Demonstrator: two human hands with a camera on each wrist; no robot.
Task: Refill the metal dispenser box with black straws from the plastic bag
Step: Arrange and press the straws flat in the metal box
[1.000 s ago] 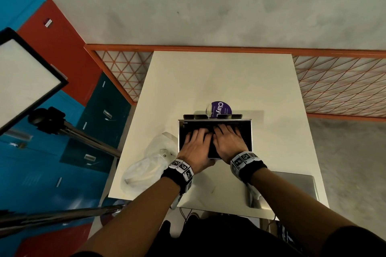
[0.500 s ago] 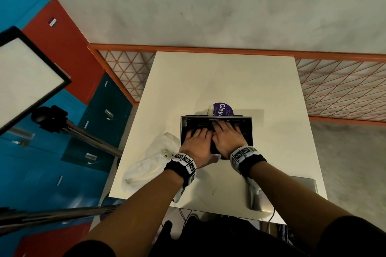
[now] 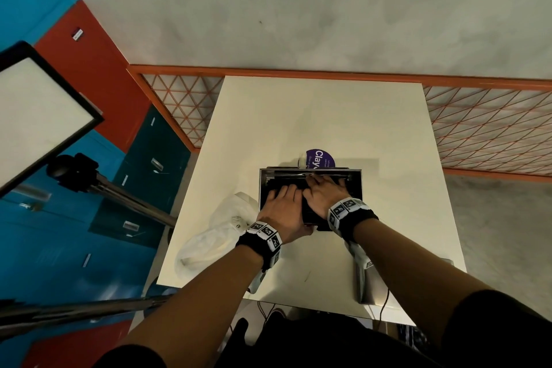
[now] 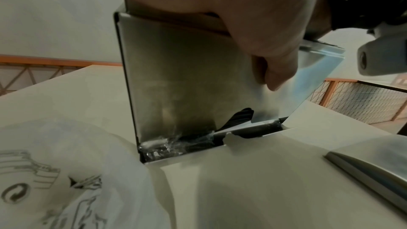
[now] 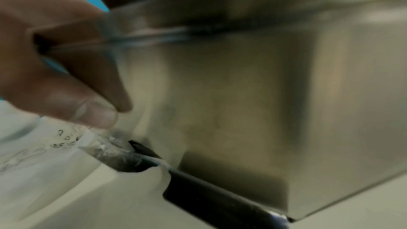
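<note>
The metal dispenser box (image 3: 357,185) stands open-topped in the middle of the white table (image 3: 313,116), filled with black straws (image 3: 309,212). Both hands lie side by side inside it, fingers stretched flat on the straws: my left hand (image 3: 283,203) near the front wall, my right hand (image 3: 324,191) reaching to the back wall. In the left wrist view the box's front wall (image 4: 187,84) fills the middle, with a thumb (image 4: 270,69) hanging over it and straws (image 4: 240,117) showing in the bottom slot. The crumpled plastic bag (image 3: 215,236) lies left of the box.
A purple round label (image 3: 321,158) sits just behind the box. The loose metal lid (image 3: 370,281) lies at the table's near right edge. An orange mesh railing (image 3: 484,128) runs behind the table, and a light panel on a stand (image 3: 38,110) is at the left.
Both hands have stayed flat on the straws. The right hand's fingers have crept a little farther toward the box's back wall.
</note>
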